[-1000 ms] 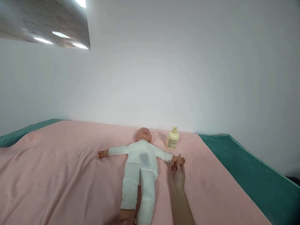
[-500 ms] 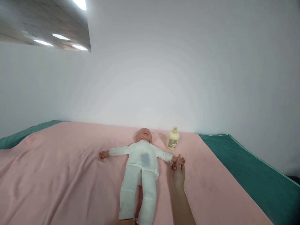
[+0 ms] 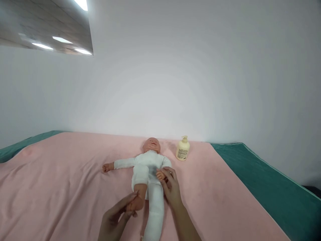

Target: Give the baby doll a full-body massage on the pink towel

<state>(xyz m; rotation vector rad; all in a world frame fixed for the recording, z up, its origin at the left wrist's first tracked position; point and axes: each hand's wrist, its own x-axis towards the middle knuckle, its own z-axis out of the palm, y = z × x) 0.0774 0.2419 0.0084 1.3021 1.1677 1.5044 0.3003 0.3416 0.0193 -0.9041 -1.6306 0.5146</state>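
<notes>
Doll (image 3: 152,167): face up on pink cloth (image 3: 62,184) | Long axis: front to back, head toward wall (image 3: 160,83) | Left hand (image 3: 112,217): grip clamped on doll's foot (image 3: 137,202), leg raised | Right hand (image 3: 173,190): grip clamped on doll's hand (image 3: 160,175) | Bottle (image 3: 183,149): upright near head

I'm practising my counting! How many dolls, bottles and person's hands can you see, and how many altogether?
Doll: 1
Yellow pump bottle: 1
Person's hands, left hand and right hand: 2
Total: 4
</notes>
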